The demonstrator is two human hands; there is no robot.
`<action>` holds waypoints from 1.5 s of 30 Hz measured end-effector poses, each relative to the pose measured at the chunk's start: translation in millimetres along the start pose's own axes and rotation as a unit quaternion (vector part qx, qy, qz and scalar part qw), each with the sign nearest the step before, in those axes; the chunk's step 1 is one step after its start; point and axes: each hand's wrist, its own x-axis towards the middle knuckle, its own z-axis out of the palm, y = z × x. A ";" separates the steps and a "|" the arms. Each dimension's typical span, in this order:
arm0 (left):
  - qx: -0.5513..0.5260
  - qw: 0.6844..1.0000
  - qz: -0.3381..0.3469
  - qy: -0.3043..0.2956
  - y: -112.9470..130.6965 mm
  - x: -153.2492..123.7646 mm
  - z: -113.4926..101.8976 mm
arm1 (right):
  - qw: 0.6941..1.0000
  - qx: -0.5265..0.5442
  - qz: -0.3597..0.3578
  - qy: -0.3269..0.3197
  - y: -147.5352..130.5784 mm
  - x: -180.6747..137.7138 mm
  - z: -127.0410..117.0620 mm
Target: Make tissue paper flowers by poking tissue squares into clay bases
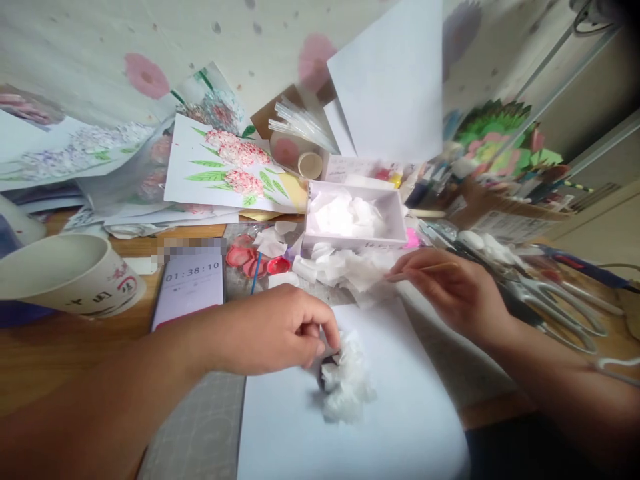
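My left hand (pixel 280 330) reaches in from the left with curled fingers, its index fingertip at the upper edge of a crumpled white tissue-paper cluster (pixel 350 383). A dark piece (pixel 329 373) shows at the cluster's left side. Both rest on a white sheet of paper (pixel 405 413). At the right, my right hand (pixel 453 290) is closed round a thin wooden stick (pixel 440 268). Its thumb and index fingertips meet at the edge of a heap of torn white tissue (pixel 350 267); whether they pinch a piece is hard to make out.
Behind the heap stands a white box (pixel 355 237) of tissue pieces. Red petal-like pieces (pixel 243 253) lie left of it. A phone (pixel 193 280) and paper cup (pixel 65 277) sit left, scissors (pixel 560 313) right. A flower picture (pixel 220 167) leans at the back.
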 end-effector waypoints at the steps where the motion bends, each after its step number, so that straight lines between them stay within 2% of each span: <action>1: -0.003 1.000 -0.004 0.005 0.3 0.6 -0.1 | 1.000 0.010 0.005 0.006 -1.9 0.6 -1.0; 6: -0.017 1.000 -0.015 0.008 1.4 2.1 0.4 | 0.998 0.048 0.028 -0.005 -6.0 2.5 -2.8; 9: -0.016 1.000 -0.017 0.015 1.2 1.5 1.1 | 0.999 0.034 0.024 -0.008 -4.5 1.9 0.1; 14: -0.010 1.000 -0.011 0.014 0.6 1.7 1.1 | 0.999 0.004 -0.021 -0.032 -2.7 0.6 8.1; 18: -0.013 1.000 -0.012 0.012 0.4 2.1 1.2 | 0.998 -0.035 -0.020 -0.041 -0.6 0.7 11.6; 23: -0.008 1.000 -0.014 0.013 0.8 2.2 0.9 | 0.998 -0.054 0.016 0.017 -1.8 1.5 9.4; 27: -0.011 1.000 -0.021 0.019 2.3 2.3 -0.1 | 0.998 0.043 -0.004 0.050 -19.3 -0.1 6.9; 29: -0.017 0.999 -0.022 0.026 3.2 1.9 -0.8 | 0.994 0.108 -0.028 0.020 -33.8 -1.5 7.4; 33: -0.056 0.997 -0.023 0.046 4.1 0.2 -3.2 | 0.971 0.169 -0.096 -0.137 -57.9 -2.4 15.0; 35: -0.065 0.996 -0.023 0.056 3.8 -0.1 -4.1 | 0.959 0.178 -0.128 -0.181 -61.9 -2.2 20.5; 38: -0.040 0.998 -0.024 0.049 2.0 0.9 -3.1 | 0.955 0.172 -0.132 -0.203 -59.9 -1.6 26.4; 41: -0.004 0.998 -0.039 0.040 -1.0 2.9 0.7 | 0.956 0.184 -0.121 -0.195 -56.8 -0.2 26.6; 45: 0.019 0.997 -0.041 0.066 -4.0 5.3 6.8 | 0.955 0.236 -0.060 -0.169 -58.1 2.5 22.9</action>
